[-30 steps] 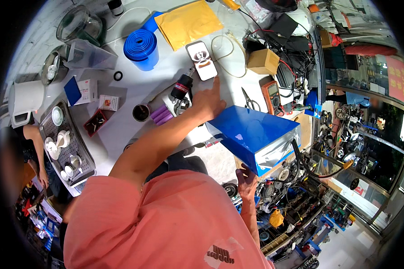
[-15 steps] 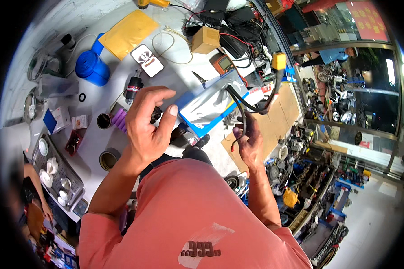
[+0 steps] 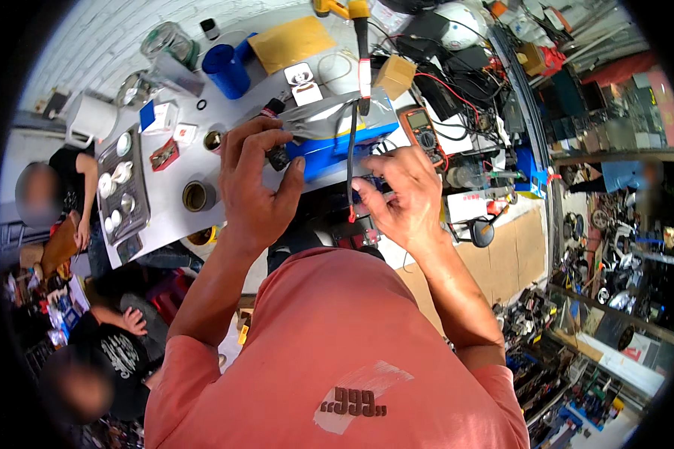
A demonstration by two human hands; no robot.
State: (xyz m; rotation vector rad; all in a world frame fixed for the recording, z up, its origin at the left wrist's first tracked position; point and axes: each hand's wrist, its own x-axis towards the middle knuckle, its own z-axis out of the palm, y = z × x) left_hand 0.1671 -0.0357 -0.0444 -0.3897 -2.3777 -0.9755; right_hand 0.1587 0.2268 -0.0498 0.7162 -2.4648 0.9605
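A blue box-like pack (image 3: 329, 155), topped with silvery wrap, lies at the table's near edge. My left hand (image 3: 258, 179) curls around its left end, thumb against the near side. My right hand (image 3: 404, 198) is just below the pack's right part, fingers bent and apart, thumb beside a hanging black cable (image 3: 351, 161) with a red tip. A thicker cable with a yellow connector (image 3: 358, 10) rises from the pack. Behind it are a white phone-like device (image 3: 305, 93) and a black cylinder (image 3: 273, 106). A multimeter (image 3: 419, 129) sits to the right.
A white table (image 3: 165, 232) carries a tea tray (image 3: 137, 213), blue roll (image 3: 231, 75), small cardboard box (image 3: 394, 76), yellow envelope (image 3: 292, 37) and tangled wires. Two other people (image 3: 79, 183) (image 3: 116, 359) are at left, another (image 3: 618, 176) at far right. A cardboard sheet (image 3: 502, 254) lies right of me.
The pack has turned, its wires now pointing away from me. My left hand has come onto its left end; my right hand has moved up. The view has shifted, showing more people at left.
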